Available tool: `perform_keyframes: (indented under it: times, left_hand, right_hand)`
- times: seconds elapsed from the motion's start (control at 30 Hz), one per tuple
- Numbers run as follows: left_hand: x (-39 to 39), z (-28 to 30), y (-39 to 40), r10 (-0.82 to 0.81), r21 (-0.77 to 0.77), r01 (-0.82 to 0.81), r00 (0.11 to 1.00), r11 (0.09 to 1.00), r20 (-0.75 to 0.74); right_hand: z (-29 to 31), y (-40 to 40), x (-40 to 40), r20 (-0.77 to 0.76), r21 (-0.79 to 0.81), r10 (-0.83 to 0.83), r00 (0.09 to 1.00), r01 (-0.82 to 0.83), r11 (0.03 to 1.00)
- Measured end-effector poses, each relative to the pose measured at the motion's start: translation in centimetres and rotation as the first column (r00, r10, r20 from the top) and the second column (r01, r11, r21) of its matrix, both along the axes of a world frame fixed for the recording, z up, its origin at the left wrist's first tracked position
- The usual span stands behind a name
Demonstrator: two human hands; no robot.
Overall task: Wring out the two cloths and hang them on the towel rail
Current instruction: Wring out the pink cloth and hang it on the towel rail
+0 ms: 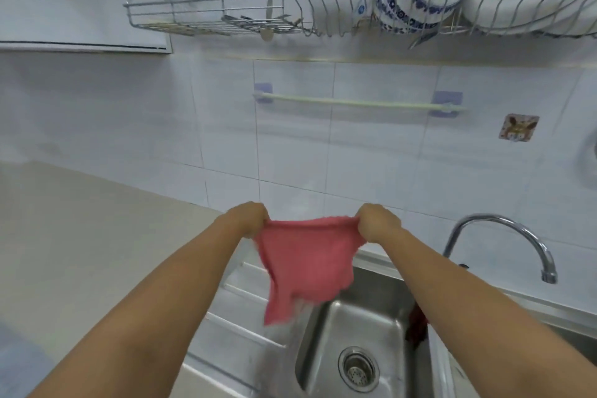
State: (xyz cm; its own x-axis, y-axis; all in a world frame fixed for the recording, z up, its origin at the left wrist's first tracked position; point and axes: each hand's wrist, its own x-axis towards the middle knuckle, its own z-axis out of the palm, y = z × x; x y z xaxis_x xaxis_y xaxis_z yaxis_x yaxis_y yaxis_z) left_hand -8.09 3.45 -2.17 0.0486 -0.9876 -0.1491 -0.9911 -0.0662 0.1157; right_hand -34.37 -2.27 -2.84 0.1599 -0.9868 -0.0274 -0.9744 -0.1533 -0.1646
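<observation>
A pink cloth (305, 265) hangs spread out between both hands, above the sink's left edge. My left hand (250, 218) pinches its upper left corner and my right hand (378, 223) pinches its upper right corner. The pale green towel rail (355, 102) is fixed to the tiled wall above and beyond the hands, with nothing on it. A dark red cloth (416, 325) lies at the sink's right side, mostly hidden behind my right forearm.
The steel sink (329, 333) with its drain (358, 368) lies below, and a curved tap (517, 236) stands to the right. A wire dish rack (290, 10) holding bowls and plates hangs overhead. A beige counter (80, 236) stretches to the left.
</observation>
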Motion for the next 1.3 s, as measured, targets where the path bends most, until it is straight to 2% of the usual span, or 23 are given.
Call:
perform_keyframes:
  times: [0.1, 0.2, 0.23, 0.3, 0.37, 0.5, 0.73, 0.83, 0.97, 1.1, 1.2, 1.3]
  left_hand:
    - [0.3, -0.4, -0.4, 0.089, -0.172, -0.091, 0.996, 0.981, -0.021]
    - [0.3, -0.6, -0.2, 0.143, -0.470, -0.176, 0.984, 0.865, -0.106]
    - [0.1, -1.0, 0.0, 0.143, -0.516, -0.192, 0.981, 0.835, -0.132]
    - [-0.1, -1.8, 0.2, 0.144, -0.456, -0.174, 0.984, 0.873, -0.101]
    - [0.0, -2.5, 0.3, 0.158, -0.388, -0.178, 0.984, 0.904, -0.082]
    - [-0.2, -1.1, -0.4, 0.188, -0.446, -0.225, 0.974, 0.866, -0.126]
    - [-0.7, -0.5, -1.4, 0.194, -0.469, -0.216, 0.976, 0.857, -0.096]
    - [-0.7, 0.3, -2.5, 0.199, -0.475, -0.234, 0.972, 0.848, -0.123]
    - [0.0, 1.6, -3.9, 0.221, -0.414, -0.272, 0.961, 0.869, -0.167]
    - [1.3, 2.9, -5.1, 0.223, -0.427, -0.284, 0.957, 0.858, -0.187]
    - [2.2, 4.5, -6.2, 0.213, -0.478, -0.281, 0.958, 0.833, -0.192]
    - [3.5, 6.6, -7.5, 0.229, -0.439, -0.345, 0.927, 0.830, -0.297]
  right_hand:
    - [-0.3, -0.3, 0.8, 0.270, -0.069, -0.083, 0.959, 0.105, 0.992]
    - [-0.6, 0.1, 0.7, 0.482, -0.295, -0.040, 0.875, 0.205, 0.933]
    - [-0.9, 0.2, 0.6, 0.502, -0.337, -0.027, 0.864, 0.224, 0.914]
    - [-1.5, 0.3, 0.3, 0.461, -0.330, -0.040, 0.886, 0.213, 0.920]
    - [-2.2, 0.2, -0.1, 0.500, -0.295, -0.063, 0.863, 0.238, 0.925]
    - [-1.0, -0.5, -0.3, 0.588, -0.320, -0.062, 0.807, 0.302, 0.898]
    - [0.0, -1.9, -0.4, 0.610, -0.278, -0.120, 0.783, 0.353, 0.893]
    - [0.8, -2.3, -0.5, 0.671, -0.252, -0.137, 0.729, 0.398, 0.882]
    - [2.6, -3.5, -0.3, 0.762, -0.089, -0.174, 0.623, 0.366, 0.926]
    - [5.1, -4.4, -0.7, 0.864, 0.264, -0.331, 0.380, 0.218, 0.940]
    - [6.8, -5.1, -1.3, 0.813, 0.434, -0.434, 0.387, 0.094, 0.896]
    - [8.3, -6.3, -1.7, 0.802, 0.495, -0.472, 0.365, 0.035, 0.868]
